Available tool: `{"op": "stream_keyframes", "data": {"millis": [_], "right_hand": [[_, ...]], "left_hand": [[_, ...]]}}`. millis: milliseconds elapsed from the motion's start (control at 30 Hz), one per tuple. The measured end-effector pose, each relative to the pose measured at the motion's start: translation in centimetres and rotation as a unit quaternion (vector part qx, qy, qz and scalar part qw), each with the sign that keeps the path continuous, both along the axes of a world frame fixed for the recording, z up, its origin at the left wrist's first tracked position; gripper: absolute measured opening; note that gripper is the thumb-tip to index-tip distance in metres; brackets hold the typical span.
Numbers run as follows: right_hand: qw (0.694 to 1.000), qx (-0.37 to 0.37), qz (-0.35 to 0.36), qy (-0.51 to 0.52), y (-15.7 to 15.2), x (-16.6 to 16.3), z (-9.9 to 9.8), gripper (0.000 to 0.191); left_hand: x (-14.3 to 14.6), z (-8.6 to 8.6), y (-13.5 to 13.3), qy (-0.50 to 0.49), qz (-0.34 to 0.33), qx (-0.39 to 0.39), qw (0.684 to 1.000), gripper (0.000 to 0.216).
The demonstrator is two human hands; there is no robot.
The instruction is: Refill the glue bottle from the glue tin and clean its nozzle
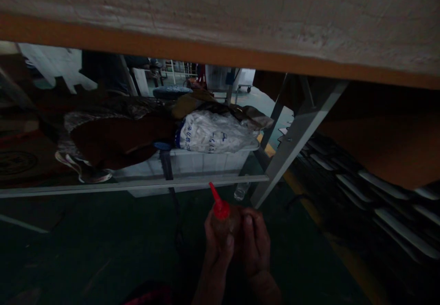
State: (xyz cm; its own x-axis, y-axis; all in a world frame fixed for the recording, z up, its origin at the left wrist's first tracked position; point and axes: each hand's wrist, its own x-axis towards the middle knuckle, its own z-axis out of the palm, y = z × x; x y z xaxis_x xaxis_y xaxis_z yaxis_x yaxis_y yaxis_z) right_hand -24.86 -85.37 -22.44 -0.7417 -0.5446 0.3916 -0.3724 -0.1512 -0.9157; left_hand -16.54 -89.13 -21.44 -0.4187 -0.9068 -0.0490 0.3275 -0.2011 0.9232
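Both hands are meeting low in the dim view, under the edge of a pale surface (240, 16) with an orange-brown rim that is filling the top of the picture. The left hand (217, 241) is wrapping its fingers around the body of a small squeeze bottle (225, 222), and the right hand (255, 241) is pressing against the bottle's other side, fingers curled in, so the 2 hands are closing together on it. The bottle is sitting between the palms with only its upper part showing.

Its red nozzle cap (218, 203) is sticking out above the left hand's fingers. The bottle's long axis is running from the hands up and away, tilted a little toward the left-hand side, with the thin tip pointing up and left toward a grey metal rail (137, 185) that is crossing just beyond the hands.

Beyond that rail, past the fingertips, a pale plastic crate (206, 163) is holding a white printed plastic bag (213, 133) and a dark brown heap (117, 140) whose nature is hard to make out. A slanted grey metal leg (292, 144) is rising just beyond the right hand. Farther out on the right-hand side, a stack of dark pieces with pale edges (378, 204) is lying in shadow, too dark to identify.

The green floor (85, 250) beneath the hands is nearly black. The bottle's lower body is hidden by the fingers, its contents cannot be told, and both wrists are being cut off by the bottom edge.
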Motion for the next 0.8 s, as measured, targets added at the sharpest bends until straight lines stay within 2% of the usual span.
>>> {"op": "stream_keyframes", "data": {"millis": [133,233,333,467,600,667,800], "right_hand": [[0.999,0.009,-0.005,-0.040,0.2,-1.3,0.2,0.027],[0.998,0.004,0.002,-0.062,0.8,-2.0,0.9,0.032],[0.997,0.060,0.038,-0.028,1.2,-1.4,1.8,0.030],[0.990,0.121,0.072,0.006,1.5,-0.1,2.2,0.032],[0.980,0.171,0.103,0.002,1.8,0.0,1.5,0.052],[0.977,0.177,0.121,-0.001,1.9,-0.2,1.3,0.059],[0.975,0.148,0.158,-0.047,1.9,-0.8,1.7,0.052]], "left_hand": [[0.7,-1.2,-1.3,-0.006,-0.010,-0.021,1.000,0.068],[1.1,-2.4,-2.0,-0.039,0.004,-0.094,0.995,0.075],[1.5,-3.1,-2.0,-0.080,0.028,-0.175,0.981,0.073],[2.4,-1.9,-1.5,-0.146,-0.025,-0.216,0.965,0.056],[2.8,-0.5,-1.4,-0.150,-0.010,-0.189,0.970,0.055],[2.8,-0.2,-1.5,-0.146,-0.009,-0.172,0.974,0.055],[2.8,-0.2,-1.6,-0.146,-0.018,-0.176,0.973,0.055]]}}
